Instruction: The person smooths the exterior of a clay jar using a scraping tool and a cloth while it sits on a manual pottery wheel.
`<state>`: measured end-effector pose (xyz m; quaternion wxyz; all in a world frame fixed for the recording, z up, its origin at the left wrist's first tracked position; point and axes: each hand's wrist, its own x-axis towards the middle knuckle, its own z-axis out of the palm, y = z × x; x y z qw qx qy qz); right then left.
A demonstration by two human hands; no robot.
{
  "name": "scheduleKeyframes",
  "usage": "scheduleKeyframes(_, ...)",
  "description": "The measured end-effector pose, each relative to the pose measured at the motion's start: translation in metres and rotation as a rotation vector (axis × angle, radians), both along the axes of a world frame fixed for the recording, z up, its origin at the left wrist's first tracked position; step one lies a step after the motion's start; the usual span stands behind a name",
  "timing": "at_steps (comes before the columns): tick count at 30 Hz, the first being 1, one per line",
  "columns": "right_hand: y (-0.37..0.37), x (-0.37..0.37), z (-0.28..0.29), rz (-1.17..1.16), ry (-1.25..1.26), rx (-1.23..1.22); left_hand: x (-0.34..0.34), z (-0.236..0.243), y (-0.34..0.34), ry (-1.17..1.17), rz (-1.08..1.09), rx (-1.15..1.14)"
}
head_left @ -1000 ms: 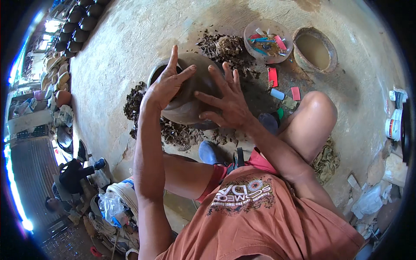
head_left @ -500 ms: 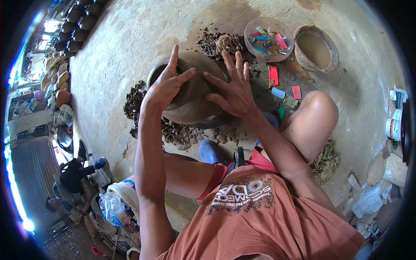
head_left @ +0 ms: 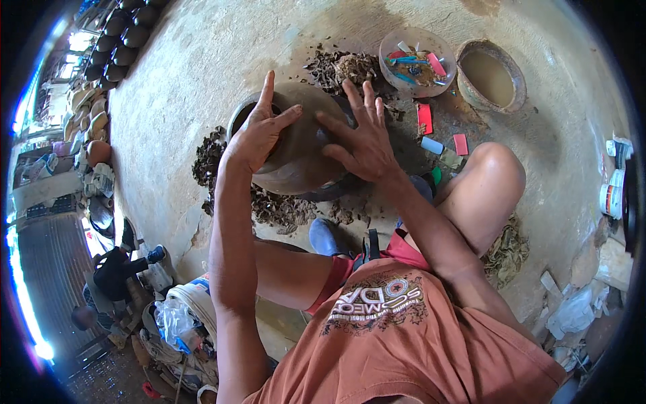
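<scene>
A large, round, dark clay pot rests on its side or at a tilt on the floor, its dark mouth toward the left. My left hand lies at that mouth with index finger stretched up and thumb spread rightward; some other fingers are hidden. Against the pot's right shoulder, my right hand is open, fingers fanned out. Dark crumbly clay scraps surround the pot on several sides.
Beside the pot are a tool bowl, a bowl of cloudy water and red pieces. My legs frame the near side. At left, another person sits among clutter; dark pots line the upper left.
My right hand has moved slightly up and to the right on the pot over the last second, its fingers shifting. My left hand stays about where it was.
</scene>
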<state>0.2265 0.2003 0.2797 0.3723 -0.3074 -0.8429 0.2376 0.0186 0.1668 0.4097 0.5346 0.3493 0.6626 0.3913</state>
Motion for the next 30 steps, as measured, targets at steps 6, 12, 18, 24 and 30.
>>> scheduleKeyframes(6, -0.012, 0.0, 0.005, 0.166, 0.01, 0.035, -0.002, 0.004, -0.002, 0.079, -0.066, 0.005)
scheduleKeyframes(12, -0.003, -0.001, 0.005, 0.146, -0.04, 0.069, -0.007, 0.006, -0.004, -0.034, -0.161, 0.05)
scheduleKeyframes(18, 0.002, 0.0, 0.003, 0.018, 0.045, -0.065, -0.011, 0.003, -0.006, -0.016, -0.222, 0.086)
scheduleKeyframes(24, -0.016, -0.002, 0.003, 0.249, 0.038, 0.012, -0.013, 0.018, -0.003, 0.188, -0.122, -0.11)
scheduleKeyframes(30, -0.004, 0.001, 0.003, 0.031, 0.006, -0.036, -0.007, 0.014, -0.005, 0.155, -0.123, -0.04)
